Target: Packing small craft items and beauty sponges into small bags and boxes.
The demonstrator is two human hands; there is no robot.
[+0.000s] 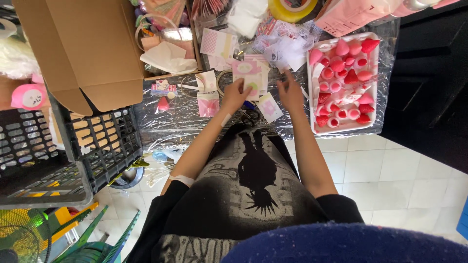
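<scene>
Pink card packet sits pinched in the left hand, just left of the white tray of pink and red pieces. Right hand, between packet and tray, reaches half-curled and grasps nothing clearly. Several small packets lie done left of the tray; the tray is full, so much remains.

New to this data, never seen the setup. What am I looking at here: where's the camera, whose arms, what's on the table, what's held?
There is no machine. A person wears one camera on the head, looking down, so the torso and both bare arms reach up into the picture.

The table is covered in clear plastic film. On it lie small pink cards, a white tray of pink and red cone-shaped pieces, a tape roll and an open cardboard box. A black crate stands beside the table.

The left hand pinches a pink and white card with its fingers. The right hand reaches toward white netting; whether it grips anything is unclear.
</scene>
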